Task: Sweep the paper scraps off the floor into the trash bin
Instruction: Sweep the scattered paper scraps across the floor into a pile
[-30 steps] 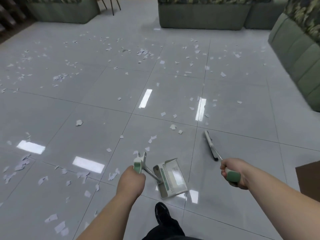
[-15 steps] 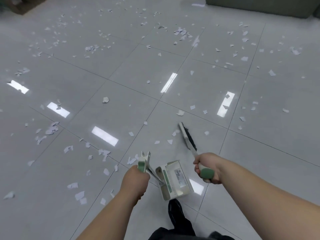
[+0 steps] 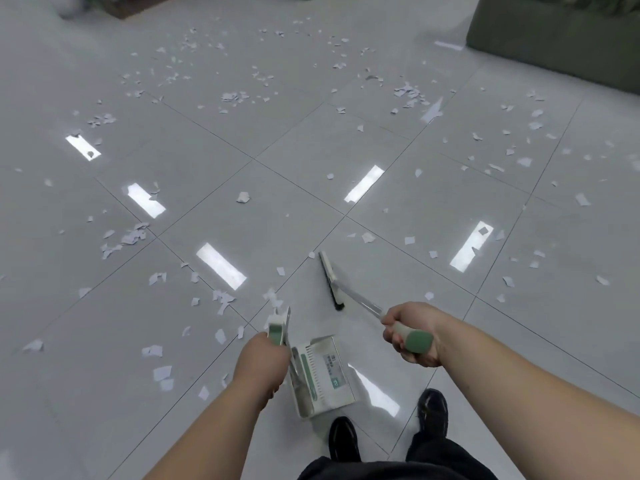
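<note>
White paper scraps (image 3: 128,237) lie scattered over the glossy grey tiled floor (image 3: 398,140), thickest at the far middle and left. My left hand (image 3: 263,363) grips the green-tipped handle of a white dustpan (image 3: 322,375), which hangs low just in front of my feet. My right hand (image 3: 412,336) grips the green handle of a broom (image 3: 331,280); its dark bristle head is down at the floor ahead of the dustpan, with a few scraps close around it. No trash bin is in view.
A dark green sofa (image 3: 554,46) stands at the far right. Brown furniture (image 3: 138,5) shows at the top left edge. My black shoes (image 3: 433,412) stand just behind the dustpan. Ceiling lights reflect as bright bars on the tiles.
The view has swung left and down. My right hand brought the broom from the right side in toward the dustpan, its head now ahead of the pan. Both grips are unchanged.
</note>
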Motion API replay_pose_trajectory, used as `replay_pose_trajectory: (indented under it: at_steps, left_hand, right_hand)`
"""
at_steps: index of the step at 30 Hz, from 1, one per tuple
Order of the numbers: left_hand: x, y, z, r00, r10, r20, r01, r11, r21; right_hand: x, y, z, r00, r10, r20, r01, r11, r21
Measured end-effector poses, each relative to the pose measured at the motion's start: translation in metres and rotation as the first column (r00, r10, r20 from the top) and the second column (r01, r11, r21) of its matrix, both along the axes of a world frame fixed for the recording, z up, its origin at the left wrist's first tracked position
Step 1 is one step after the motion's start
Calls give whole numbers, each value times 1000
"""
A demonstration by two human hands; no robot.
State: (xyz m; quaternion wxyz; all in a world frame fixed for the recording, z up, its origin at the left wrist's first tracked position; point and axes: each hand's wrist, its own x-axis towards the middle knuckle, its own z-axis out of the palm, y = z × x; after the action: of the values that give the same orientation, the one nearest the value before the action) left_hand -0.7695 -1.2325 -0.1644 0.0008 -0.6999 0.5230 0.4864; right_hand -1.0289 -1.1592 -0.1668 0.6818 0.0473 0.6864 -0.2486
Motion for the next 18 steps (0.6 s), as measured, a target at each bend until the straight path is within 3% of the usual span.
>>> replay_pose_trajectory:
  at_steps: [8,18]
  left_hand:
    - [-60,-7,2,995,-102,5,102,992,-76]
    - [-197,-4,-2,971,-228,77,235,967,-98]
  right_hand:
    - [-75,38,6,968,-44,-248,58,997,51]
    - [-241,104,-14,906,-171,-387,230,967,110]
